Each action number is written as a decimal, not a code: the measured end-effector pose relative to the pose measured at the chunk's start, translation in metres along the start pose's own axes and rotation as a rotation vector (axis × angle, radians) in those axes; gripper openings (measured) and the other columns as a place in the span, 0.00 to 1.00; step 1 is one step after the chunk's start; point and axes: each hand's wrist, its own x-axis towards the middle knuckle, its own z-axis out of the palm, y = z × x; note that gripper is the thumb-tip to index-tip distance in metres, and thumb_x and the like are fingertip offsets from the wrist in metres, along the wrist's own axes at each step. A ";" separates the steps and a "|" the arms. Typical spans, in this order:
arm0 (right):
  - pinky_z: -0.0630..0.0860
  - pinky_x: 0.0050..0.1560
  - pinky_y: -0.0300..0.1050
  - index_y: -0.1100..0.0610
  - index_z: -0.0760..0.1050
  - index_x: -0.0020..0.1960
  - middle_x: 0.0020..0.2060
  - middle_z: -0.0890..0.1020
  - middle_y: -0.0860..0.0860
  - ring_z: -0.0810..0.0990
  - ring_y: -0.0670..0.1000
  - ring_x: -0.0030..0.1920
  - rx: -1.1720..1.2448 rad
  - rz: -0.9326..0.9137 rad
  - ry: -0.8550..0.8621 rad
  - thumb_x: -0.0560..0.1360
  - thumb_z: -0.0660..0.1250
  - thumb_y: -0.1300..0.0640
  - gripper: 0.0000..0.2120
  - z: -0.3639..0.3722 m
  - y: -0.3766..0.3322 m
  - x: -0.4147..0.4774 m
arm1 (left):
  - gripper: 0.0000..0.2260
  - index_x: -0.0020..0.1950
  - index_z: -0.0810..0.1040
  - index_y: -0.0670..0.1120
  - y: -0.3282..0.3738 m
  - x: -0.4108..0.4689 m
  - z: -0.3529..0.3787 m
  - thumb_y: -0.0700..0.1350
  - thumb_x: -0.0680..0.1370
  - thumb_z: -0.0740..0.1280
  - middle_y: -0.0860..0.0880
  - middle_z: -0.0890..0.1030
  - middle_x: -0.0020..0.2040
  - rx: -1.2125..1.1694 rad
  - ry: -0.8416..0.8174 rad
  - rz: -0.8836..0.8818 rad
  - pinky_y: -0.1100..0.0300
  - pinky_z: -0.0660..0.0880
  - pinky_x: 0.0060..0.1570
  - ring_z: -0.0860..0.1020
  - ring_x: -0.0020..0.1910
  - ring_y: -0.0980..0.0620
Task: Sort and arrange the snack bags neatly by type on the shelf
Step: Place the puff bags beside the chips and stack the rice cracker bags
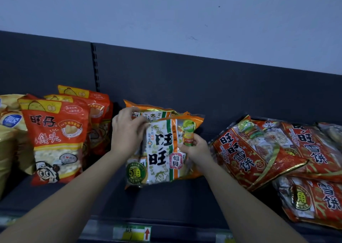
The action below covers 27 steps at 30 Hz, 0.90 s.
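Both hands, left hand point(127, 127) and right hand point(194, 146), grip the white-and-orange snack bag point(162, 150) by its edges, likely to stand it upright on the shelf point(185, 196).

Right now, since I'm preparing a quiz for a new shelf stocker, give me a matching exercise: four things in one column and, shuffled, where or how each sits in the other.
Things
1. white and orange bag
2. red bags with cartoon child
3. red and gold bags
4. yellow price label

States
a. on the front edge of the shelf
b. standing upright, at the left
c. gripped by left hand and right hand
d. lying slumped, at the right

Pairs: 1-c, 2-b, 3-d, 4-a
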 end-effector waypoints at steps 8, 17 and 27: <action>0.82 0.52 0.58 0.49 0.77 0.45 0.46 0.84 0.52 0.84 0.54 0.48 0.035 -0.009 0.161 0.76 0.68 0.67 0.13 0.030 0.013 0.019 | 0.54 0.79 0.45 0.47 -0.028 -0.019 0.012 0.62 0.66 0.76 0.43 0.59 0.76 -0.164 -0.407 -0.564 0.44 0.68 0.67 0.61 0.74 0.42; 0.81 0.50 0.50 0.53 0.76 0.58 0.51 0.84 0.51 0.83 0.51 0.50 -0.002 0.080 0.073 0.77 0.68 0.64 0.11 0.026 0.020 0.023 | 0.27 0.60 0.68 0.49 -0.044 -0.022 0.025 0.51 0.68 0.79 0.51 0.76 0.51 -0.165 -0.367 -0.551 0.49 0.77 0.44 0.77 0.48 0.49; 0.74 0.55 0.43 0.49 0.74 0.58 0.50 0.81 0.44 0.78 0.46 0.51 -0.440 0.047 0.002 0.72 0.75 0.60 0.18 0.022 0.017 0.021 | 0.23 0.52 0.66 0.46 -0.052 -0.015 0.033 0.50 0.69 0.78 0.46 0.73 0.51 -0.105 -0.442 -0.528 0.50 0.74 0.42 0.75 0.46 0.46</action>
